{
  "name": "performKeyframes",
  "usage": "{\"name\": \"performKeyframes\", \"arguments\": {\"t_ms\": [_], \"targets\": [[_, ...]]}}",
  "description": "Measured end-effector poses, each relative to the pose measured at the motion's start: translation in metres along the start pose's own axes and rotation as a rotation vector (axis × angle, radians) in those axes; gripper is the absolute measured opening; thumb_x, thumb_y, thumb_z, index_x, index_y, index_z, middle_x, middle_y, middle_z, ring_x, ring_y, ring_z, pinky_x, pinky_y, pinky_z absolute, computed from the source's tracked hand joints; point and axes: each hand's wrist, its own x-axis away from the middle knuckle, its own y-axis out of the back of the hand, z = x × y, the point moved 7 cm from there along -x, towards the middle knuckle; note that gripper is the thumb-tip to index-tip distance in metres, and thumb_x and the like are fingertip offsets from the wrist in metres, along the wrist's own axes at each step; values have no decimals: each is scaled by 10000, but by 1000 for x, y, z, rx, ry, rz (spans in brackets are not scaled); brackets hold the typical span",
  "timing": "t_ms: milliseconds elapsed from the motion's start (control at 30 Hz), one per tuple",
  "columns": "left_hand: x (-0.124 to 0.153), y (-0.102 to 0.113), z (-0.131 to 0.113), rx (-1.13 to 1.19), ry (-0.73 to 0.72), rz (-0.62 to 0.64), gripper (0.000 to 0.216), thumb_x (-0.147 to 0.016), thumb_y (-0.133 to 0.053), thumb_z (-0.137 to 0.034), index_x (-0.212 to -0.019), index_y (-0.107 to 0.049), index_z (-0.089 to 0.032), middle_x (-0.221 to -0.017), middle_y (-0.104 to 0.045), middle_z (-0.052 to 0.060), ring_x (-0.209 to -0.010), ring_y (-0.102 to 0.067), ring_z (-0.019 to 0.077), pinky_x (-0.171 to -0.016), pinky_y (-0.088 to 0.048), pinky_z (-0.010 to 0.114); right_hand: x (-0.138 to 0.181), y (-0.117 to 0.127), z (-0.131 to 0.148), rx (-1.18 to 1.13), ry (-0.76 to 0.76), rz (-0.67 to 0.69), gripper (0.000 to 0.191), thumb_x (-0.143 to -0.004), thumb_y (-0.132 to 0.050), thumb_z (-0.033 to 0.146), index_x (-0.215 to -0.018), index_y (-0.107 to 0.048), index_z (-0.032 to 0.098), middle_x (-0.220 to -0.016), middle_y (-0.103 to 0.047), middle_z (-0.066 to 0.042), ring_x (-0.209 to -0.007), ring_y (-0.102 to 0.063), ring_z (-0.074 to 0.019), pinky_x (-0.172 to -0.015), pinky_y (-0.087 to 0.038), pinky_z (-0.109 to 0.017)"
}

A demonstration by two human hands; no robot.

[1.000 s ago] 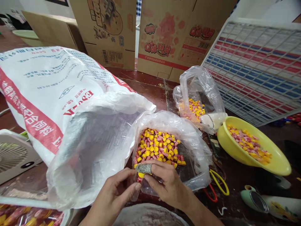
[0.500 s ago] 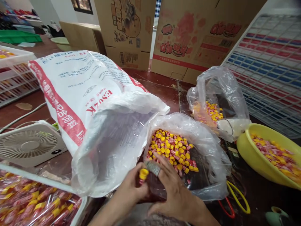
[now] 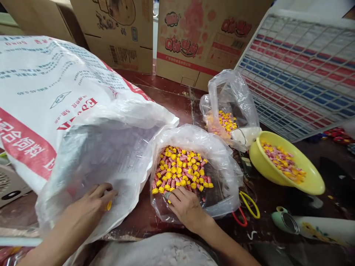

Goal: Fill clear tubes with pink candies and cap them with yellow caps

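My left hand (image 3: 85, 210) lies at the mouth of a big white sack with red print (image 3: 55, 111), over its clear liner. Its fingers are closed on a small yellow-capped piece (image 3: 109, 205). My right hand (image 3: 186, 207) reaches into a clear plastic bag (image 3: 222, 162) full of small red-and-white pieces with yellow caps (image 3: 180, 170). Its fingers are curled down among the pieces, and a grey band is wrapped round one finger. What the right fingers grip is hidden.
A second clear bag of the same pieces (image 3: 230, 111) and a yellow bowl of them (image 3: 288, 166) stand to the right. Cardboard boxes (image 3: 194, 37) line the back. A gridded tray (image 3: 299, 70) leans at right. Scissors (image 3: 249, 210) lie by the bag; a small fan (image 3: 11, 184) at left.
My hands were together in front of the bag holding a yellow-capped piece. The left hand has moved left to the sack's mouth with the piece; the right has dipped into the bag.
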Motion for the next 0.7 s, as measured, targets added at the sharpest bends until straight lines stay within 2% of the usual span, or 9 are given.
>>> {"name": "performKeyframes", "arguments": {"t_ms": [100,200,300,367,500,567,633,700], "targets": [[5,-6,-21,180,-35,72,278,-860,-601,-448,-1025,-782,-317,-989,-802,45,-896,-739,272,-740,-582,309,-4,19,-11,-167,-79,-143,79,-893,-629,142,-872,-581,202,-853,-649,-46,-790,-633,-211,-698,-533,-311],[14,-20,-52,414,-6,169,281,-877,-628,-521,-1043,-765,-339,-975,-793,9,-878,-736,221,-768,-570,265,-1,50,-26,-509,-184,-283,45,-897,-595,164,-923,-609,198,-947,-671,-68,-886,-675,-207,-804,-568,-317],[16,-38,-85,533,30,302,264,-880,-633,-495,-1016,-767,-312,-989,-773,24,-933,-717,229,-819,-551,291,0,66,-27,-869,-240,-235,133,-931,-648,225,-1059,-614,208,-1025,-726,-57,-937,-722,-192,-856,-589,-300],[14,-46,-100,585,51,362,282,-866,-640,-498,-995,-768,-282,-978,-758,42,-939,-701,245,-833,-534,316,-1,70,-21,-973,-266,-181,192,-937,-689,287,-1095,-613,209,-1004,-750,-42,-881,-740,-177,-813,-603,-275],[12,-52,-112,748,114,418,315,-848,-662,-512,-971,-741,-233,-960,-728,45,-899,-657,235,-816,-488,306,-10,82,-1,-790,-147,-158,133,-978,-654,331,-974,-677,200,-909,-751,-38,-867,-724,-178,-825,-595,-285],[14,-53,-113,878,174,415,328,-847,-667,-530,-926,-708,-215,-868,-692,20,-811,-612,201,-742,-463,273,-15,89,11,-692,-7,-193,191,-998,-624,360,-1065,-674,189,-1014,-754,-71,-1001,-708,-202,-933,-574,-331],[16,-54,-113,1022,233,395,365,-841,-672,-557,-884,-675,-195,-784,-634,-4,-738,-549,168,-680,-430,248,-17,95,22,-581,124,-246,401,-961,-660,450,-1232,-606,160,-1173,-721,-124,-1153,-660,-243,-1033,-536,-392],[16,-56,-116,1165,266,383,398,-833,-680,-573,-882,-661,-178,-779,-605,-7,-720,-510,152,-664,-413,241,-16,97,29,-442,190,-305,624,-882,-727,535,-1313,-529,130,-1238,-681,-168,-1203,-633,-283,-1055,-528,-437]]}}
